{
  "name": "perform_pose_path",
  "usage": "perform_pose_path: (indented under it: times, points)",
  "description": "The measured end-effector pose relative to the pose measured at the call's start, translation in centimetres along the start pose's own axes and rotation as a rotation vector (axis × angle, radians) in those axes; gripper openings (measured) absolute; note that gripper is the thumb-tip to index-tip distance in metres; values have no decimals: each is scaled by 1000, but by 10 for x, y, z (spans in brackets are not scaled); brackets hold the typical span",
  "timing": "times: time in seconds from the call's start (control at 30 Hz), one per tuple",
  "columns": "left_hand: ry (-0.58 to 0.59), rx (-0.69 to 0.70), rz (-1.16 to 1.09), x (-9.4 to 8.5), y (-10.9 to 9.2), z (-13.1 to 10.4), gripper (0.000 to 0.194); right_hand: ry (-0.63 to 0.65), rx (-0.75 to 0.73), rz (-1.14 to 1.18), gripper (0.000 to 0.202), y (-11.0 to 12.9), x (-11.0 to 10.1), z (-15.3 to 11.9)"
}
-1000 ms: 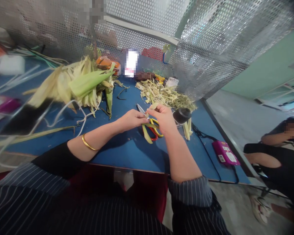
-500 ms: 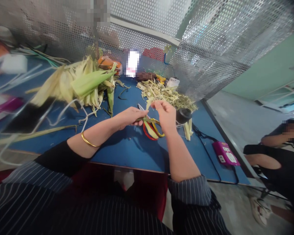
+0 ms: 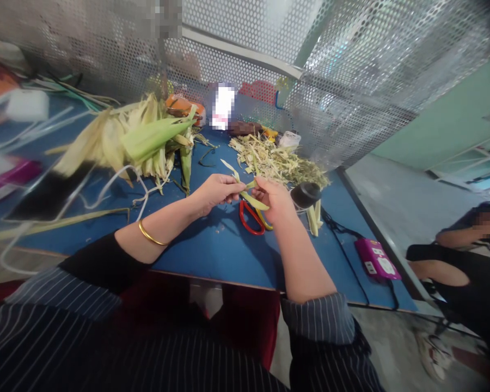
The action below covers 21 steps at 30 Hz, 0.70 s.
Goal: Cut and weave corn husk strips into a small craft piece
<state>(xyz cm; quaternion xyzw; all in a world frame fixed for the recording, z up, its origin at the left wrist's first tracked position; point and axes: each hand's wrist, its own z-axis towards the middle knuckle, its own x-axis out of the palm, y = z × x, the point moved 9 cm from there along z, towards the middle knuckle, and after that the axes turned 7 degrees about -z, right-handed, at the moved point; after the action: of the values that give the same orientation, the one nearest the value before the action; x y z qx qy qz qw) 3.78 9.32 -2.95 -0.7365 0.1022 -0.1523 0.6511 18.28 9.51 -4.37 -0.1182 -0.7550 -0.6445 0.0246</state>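
Observation:
Pale green corn husk strips (image 3: pixel 253 202) cross between my two hands above the blue table. My left hand (image 3: pixel 220 194) pinches them between thumb and fingers, one pointed end sticking up past the fingertips. Close beside it, my right hand (image 3: pixel 275 198) is closed on the husk too, fingers bent around it. Below the hands lie scissors (image 3: pixel 251 220) with red and yellow handles, their blades mostly hidden. A heap of shredded husk (image 3: pixel 269 158) lies beyond my right hand. To the left is a pile of whole corn husks (image 3: pixel 147 136).
A black round-topped object (image 3: pixel 306 194) stands right of my right hand. Farther right are black cords and a purple packet (image 3: pixel 378 258). White cable (image 3: pixel 141 188) loops at left. Perforated metal panels (image 3: pixel 245 60) close off the back. A seated person (image 3: pixel 453 267) is at far right.
My right hand has come down and closed in on the husk by my left hand. The strips now lie crossed between both hands. The scissors stay on the table.

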Motion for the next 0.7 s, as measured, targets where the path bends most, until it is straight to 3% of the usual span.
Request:
perform_pose_path:
  times: [0.13,0.23,0.4,0.53,0.7]
  points:
    - [-13,7,-12,1,3,0,22,76,96,103,17,-9,11,-4]
    - [-18,20,-24,2,2,-1,25,145,1,30,22,-1,20,-9]
    - [37,38,-8,11,-5,-4,28,14,-242,-195,35,15,14,-11]
    - [36,17,-14,13,-2,-5,27,-82,-212,-210,40,11,10,-9]
    - [-3,-14,-159,6,5,-3,21,0,-234,-281,46,19,11,-5]
